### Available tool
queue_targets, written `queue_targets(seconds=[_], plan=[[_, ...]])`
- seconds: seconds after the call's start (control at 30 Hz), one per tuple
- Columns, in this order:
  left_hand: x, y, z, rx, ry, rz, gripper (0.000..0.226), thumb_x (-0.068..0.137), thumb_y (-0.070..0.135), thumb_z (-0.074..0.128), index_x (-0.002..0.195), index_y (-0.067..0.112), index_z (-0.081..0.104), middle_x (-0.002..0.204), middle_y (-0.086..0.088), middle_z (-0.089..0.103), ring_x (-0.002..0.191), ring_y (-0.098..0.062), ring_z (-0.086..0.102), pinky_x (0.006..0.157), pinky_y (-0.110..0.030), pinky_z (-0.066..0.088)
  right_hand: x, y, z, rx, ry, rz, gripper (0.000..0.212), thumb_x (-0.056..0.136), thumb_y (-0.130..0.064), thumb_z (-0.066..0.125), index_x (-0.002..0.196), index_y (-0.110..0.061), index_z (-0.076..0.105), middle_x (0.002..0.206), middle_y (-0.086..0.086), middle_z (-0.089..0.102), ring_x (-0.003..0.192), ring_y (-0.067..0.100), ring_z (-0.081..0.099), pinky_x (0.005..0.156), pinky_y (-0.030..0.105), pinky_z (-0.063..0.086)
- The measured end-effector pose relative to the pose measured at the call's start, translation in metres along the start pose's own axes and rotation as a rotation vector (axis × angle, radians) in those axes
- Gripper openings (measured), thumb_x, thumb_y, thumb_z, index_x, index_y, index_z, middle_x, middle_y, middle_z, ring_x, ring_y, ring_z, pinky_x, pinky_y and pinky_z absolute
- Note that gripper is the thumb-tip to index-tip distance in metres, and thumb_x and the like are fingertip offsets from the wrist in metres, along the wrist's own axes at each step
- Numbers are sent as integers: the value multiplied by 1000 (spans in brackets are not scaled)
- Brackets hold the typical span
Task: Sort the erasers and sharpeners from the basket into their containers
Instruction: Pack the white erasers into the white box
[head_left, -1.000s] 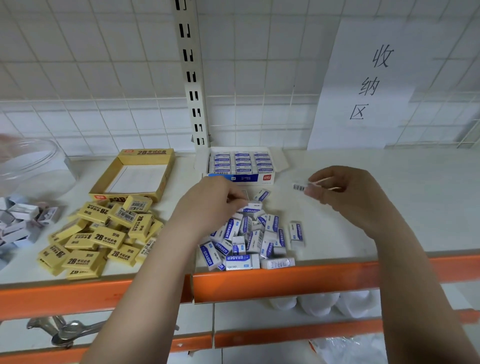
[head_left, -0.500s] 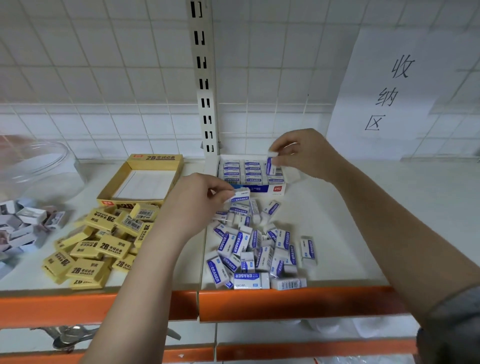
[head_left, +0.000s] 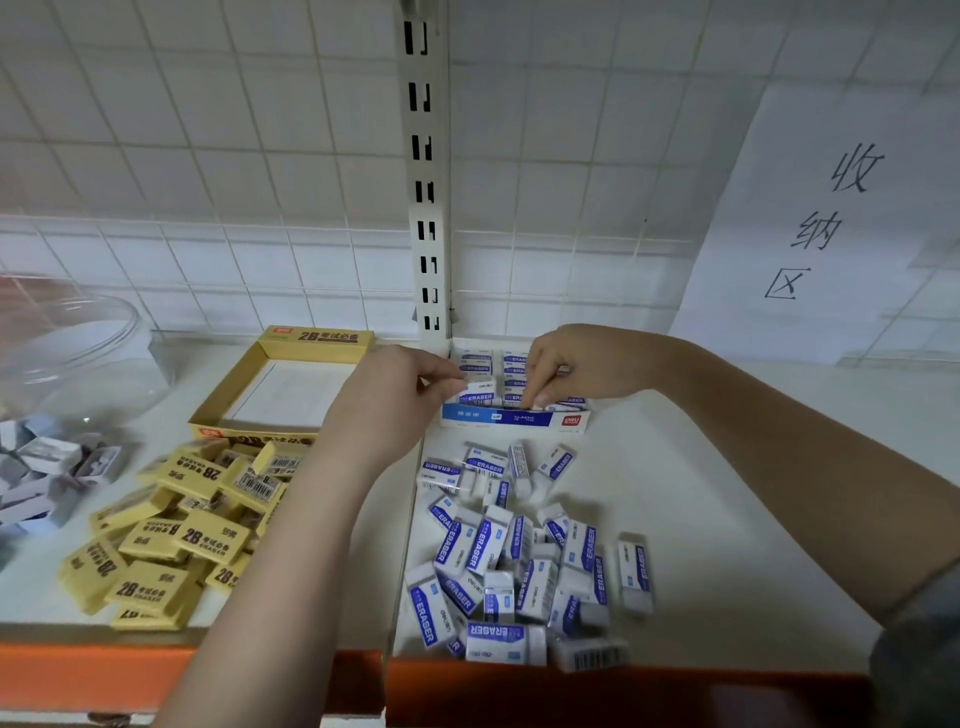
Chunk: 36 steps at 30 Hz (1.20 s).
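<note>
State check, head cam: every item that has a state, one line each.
Blue-and-white eraser box: open, partly filled with rows of erasers.
Yellow 2B box: open, empty.
Left hand: pinches a white eraser at the box.
Right hand: fingertips press down on erasers in the box.
Loose white erasers: unsorted heap on the shelf.
Yellow erasers: unsorted pile.
Clear jar: on its side.

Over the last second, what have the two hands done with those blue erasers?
The right hand carried its eraser from above the loose pile back to the blue eraser box and now presses it into a row. The left hand lifted an eraser off the pile and holds it at the box's left edge. The yellow erasers and yellow box stayed put.
</note>
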<state>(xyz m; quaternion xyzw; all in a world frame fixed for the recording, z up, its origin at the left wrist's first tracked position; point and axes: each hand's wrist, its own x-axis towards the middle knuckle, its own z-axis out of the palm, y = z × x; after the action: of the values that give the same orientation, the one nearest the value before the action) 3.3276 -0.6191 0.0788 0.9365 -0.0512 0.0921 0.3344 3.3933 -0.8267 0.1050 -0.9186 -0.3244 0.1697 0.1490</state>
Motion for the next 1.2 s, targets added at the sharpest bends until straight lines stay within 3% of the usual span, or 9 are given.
queue_targets(seconds=[0.2,0.37,0.5,0.63,0.77,0.93,1.07,1.1,1.2], plan=[[4,-4,4,30,-11,-8,20,92,29,58,107,26,71,91,12,64,69,6,47,59,-7,30,-2,-2,2,89,43,47,14,82,-7,69,93,-14,75,76,-13,68,66,-9,60,63,4,42],[4,-4,4,40,-9,-11,20,92,29,58,107,26,71,90,12,64,68,6,47,59,-10,31,-6,-4,4,20,98,61,9,83,-8,68,88,-13,73,87,-2,73,68,2,62,59,5,44],[4,-4,5,47,-12,-22,21,92,30,57,108,26,71,96,9,68,68,5,47,59,-9,30,-12,-5,2,-116,59,86,11,86,-13,65,92,-11,74,93,-2,72,69,4,60,60,8,43],[4,-4,6,47,-10,-21,22,92,30,57,109,26,71,94,8,68,67,6,47,59,-8,31,-13,-7,4,-360,76,126,14,85,-19,62,88,-17,76,87,-1,71,79,18,63,59,27,45],[4,-1,5,77,-25,-17,21,92,30,57,107,25,71,96,7,69,69,1,47,62,-18,33,-12,-9,12,-526,86,135,16,87,-19,55,84,-16,71,84,1,63,76,23,60,53,24,34],[9,9,-3,95,-36,7,21,93,28,57,107,24,71,99,8,68,77,-3,50,70,-18,34,-10,-7,7,-454,21,107,17,86,-18,58,78,-10,71,75,8,63,63,18,48,54,25,35],[-3,16,-8,12,-113,51,16,89,29,61,99,27,73,86,18,62,73,10,51,64,-2,35,-11,-5,4,-324,17,60,16,82,-12,58,72,-3,66,66,15,57,54,18,37,54,27,34],[-9,18,-7,-21,-152,58,14,88,30,63,97,29,73,84,22,62,73,13,52,64,0,35,-13,-4,2,-269,23,53,15,82,-13,59,74,-5,69,67,11,62,55,18,42,56,28,37],[-24,25,4,-100,-261,72,9,85,28,66,91,29,73,73,27,60,70,18,53,63,2,37,-20,-2,-3,-7,108,44,9,80,-12,66,78,-9,74,62,-9,66,54,2,51,53,11,38]])
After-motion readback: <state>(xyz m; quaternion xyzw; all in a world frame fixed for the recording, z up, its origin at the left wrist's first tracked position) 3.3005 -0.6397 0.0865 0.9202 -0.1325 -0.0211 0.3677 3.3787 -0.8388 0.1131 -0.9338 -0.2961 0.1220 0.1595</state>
